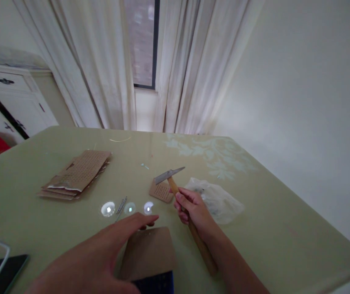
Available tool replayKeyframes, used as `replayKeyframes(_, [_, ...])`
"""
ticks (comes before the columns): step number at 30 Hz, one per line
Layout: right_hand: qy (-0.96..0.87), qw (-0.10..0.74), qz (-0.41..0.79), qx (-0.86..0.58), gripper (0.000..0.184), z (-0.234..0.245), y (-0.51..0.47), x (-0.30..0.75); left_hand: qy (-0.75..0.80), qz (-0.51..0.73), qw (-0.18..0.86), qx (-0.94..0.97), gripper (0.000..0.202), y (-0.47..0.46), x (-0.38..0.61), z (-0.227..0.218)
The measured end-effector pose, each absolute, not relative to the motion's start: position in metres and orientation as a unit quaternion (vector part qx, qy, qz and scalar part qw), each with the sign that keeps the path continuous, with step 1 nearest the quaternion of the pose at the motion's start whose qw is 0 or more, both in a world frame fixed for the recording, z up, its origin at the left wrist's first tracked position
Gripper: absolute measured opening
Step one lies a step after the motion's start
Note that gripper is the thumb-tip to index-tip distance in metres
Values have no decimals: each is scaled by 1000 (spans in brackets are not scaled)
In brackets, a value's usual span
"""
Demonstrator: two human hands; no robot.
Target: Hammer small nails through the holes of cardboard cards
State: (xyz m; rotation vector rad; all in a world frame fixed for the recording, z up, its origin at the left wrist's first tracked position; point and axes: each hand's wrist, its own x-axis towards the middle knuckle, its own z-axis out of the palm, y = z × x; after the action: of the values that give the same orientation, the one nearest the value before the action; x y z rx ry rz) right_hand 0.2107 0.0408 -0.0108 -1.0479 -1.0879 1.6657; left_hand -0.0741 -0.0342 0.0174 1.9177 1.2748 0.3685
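My right hand [192, 207] is wrapped round the wooden handle of a hammer [204, 253]. The metal head points up and away from me, above a small brown card [162, 191] with rows of marks. My left hand [101, 255] is close to me, thumb and index finger spread around the left side of a plain brown cardboard piece [150, 249]. Its index fingertip reaches past the far edge of that piece; contact is unclear. A dark blue part [159, 283] shows at the cardboard's near edge. Several thin metal nails [121, 205] lie beyond my left hand.
A stack of brown cardboard sheets [80, 173] lies at the left. A crumpled clear plastic bag [218, 200] rests right of my right hand. A dark device [5, 271] with a white cable [5, 257] is at the lower left. The table's right edge runs along a wall.
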Motion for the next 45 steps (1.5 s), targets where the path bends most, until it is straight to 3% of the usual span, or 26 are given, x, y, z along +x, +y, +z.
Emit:
replayKeyframes(4, [-407, 431, 695, -408, 45, -11, 37, 204, 603, 272, 320, 678, 43, -9, -81, 5])
replayKeyframes(9, [-361, 433, 720, -405, 53, -12, 34, 199, 737, 180, 127, 639, 32, 14, -76, -21])
replayKeyframes(18, [-341, 433, 727, -409, 59, -14, 34, 198, 715, 94, 109, 685, 30, 11, -69, -34])
replayKeyframes(23, [-346, 426, 726, -414, 59, -15, 33, 196, 702, 143, 87, 692, 23, 9, -64, -34])
replayKeyframes(26, [-349, 425, 726, -411, 57, -16, 33, 196, 692, 231, 134, 671, 23, 9, -63, -30])
replayKeyframes(32, [-348, 430, 730, -401, 51, -15, 32, 197, 585, 447, 376, 562, 38, 3, -53, -11])
replayKeyframes(35, [-348, 431, 732, -396, 48, -15, 31, 196, 542, 492, 445, 516, 31, -5, -44, -5])
replayKeyframes(39, [-352, 431, 733, -390, 45, -14, 30, 196, 497, 507, 461, 532, 21, -17, -34, -1])
replayKeyframes(45, [-354, 430, 735, -387, 46, -13, 30, 195, 509, 400, 437, 624, 20, -25, -31, 1])
